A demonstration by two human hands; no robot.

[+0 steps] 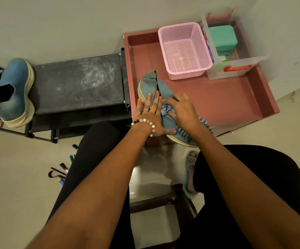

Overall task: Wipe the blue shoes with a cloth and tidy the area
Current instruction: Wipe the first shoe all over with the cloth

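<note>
One blue shoe [156, 85] with a cream sole lies on the front left corner of the maroon tray table [222, 97], its toe sticking out over the front edge. My left hand [150, 115] lies flat on the shoe's side, fingers straight, holding it down. My right hand [180, 109] grips a bunched blue cloth [166, 112] and presses it on the shoe's upper. The second blue shoe [13, 92] stands on the left end of the dark shoe rack [79, 83].
A pink mesh basket [185, 51] and a clear plastic box [235, 51] holding a teal block stand at the back of the tray table. Markers [63, 169] lie on the floor by my left leg. A dark stool [163, 203] is under me.
</note>
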